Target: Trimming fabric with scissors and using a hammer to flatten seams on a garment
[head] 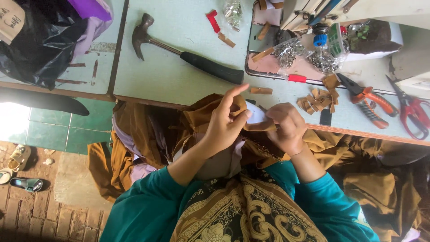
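At the table's (188, 85) near edge, my left hand (225, 123) and right hand (286, 127) pinch one brown leather strip (260, 127) between their fingertips, over brown cloth (148, 134) on my lap. From them, a hammer (188, 56) lies at eleven o'clock, orange-handled pliers (369, 101) at two o'clock.

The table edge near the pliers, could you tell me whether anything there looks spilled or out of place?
A loose heap of small brown leather scraps lies scattered beside the orange-handled pliers, with stray pieces further along the table. Nothing looks damaged. Both hands, left and right, hold brown material at the edge.
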